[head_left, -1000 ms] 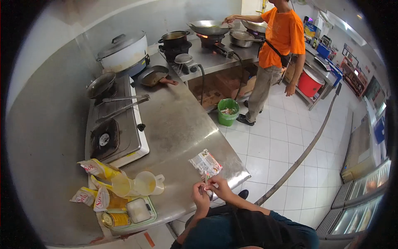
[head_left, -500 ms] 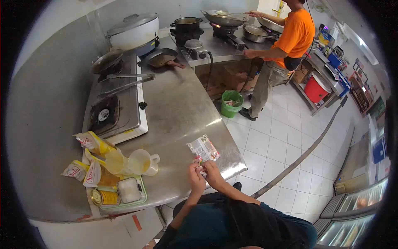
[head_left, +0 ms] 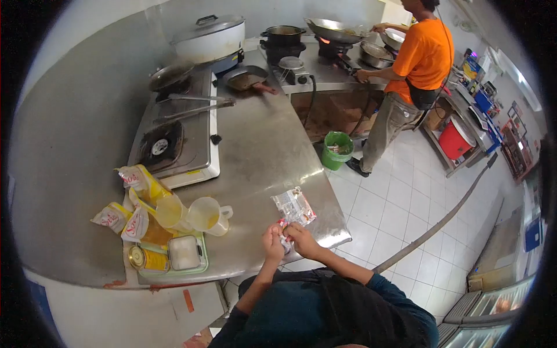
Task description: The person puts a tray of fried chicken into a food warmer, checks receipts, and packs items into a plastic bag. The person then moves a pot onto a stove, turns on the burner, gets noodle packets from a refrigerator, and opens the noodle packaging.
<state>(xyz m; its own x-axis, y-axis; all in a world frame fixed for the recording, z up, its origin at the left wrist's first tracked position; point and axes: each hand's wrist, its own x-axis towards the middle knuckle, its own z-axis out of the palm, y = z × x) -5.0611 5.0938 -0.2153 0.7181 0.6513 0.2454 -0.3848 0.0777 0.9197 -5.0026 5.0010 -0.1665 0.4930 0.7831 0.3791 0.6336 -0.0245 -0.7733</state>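
My left hand [head_left: 272, 242] and my right hand [head_left: 306, 242] meet over the counter's front edge. The fingers of both are closed on a small red-and-white packet [head_left: 285, 246], mostly hidden by them; its contents do not show. Just beyond my fingertips, a printed clear plastic wrapper [head_left: 297, 204] lies on the steel counter [head_left: 261, 156]. Left of my hands stand two plastic measuring jugs [head_left: 208, 217], the nearer one with some yellowish liquid. Yellow pouches [head_left: 145, 226] lean beside them. A tray holds a yellow can [head_left: 149, 258] and a white lidded container [head_left: 184, 253].
A gas stove [head_left: 197, 145] with tongs [head_left: 194, 109] across it runs along the left wall. Behind are a frying pan [head_left: 246, 77] and a large rice cooker [head_left: 209, 40]. A person in an orange shirt [head_left: 426, 55] works at a wok [head_left: 333, 30]. A green bin [head_left: 337, 152] stands on the floor.
The whole view has shifted, so the counter and stove appear further right. Both hands stay together on the packet, with a slight change in finger position. The wrapper still lies on the counter.
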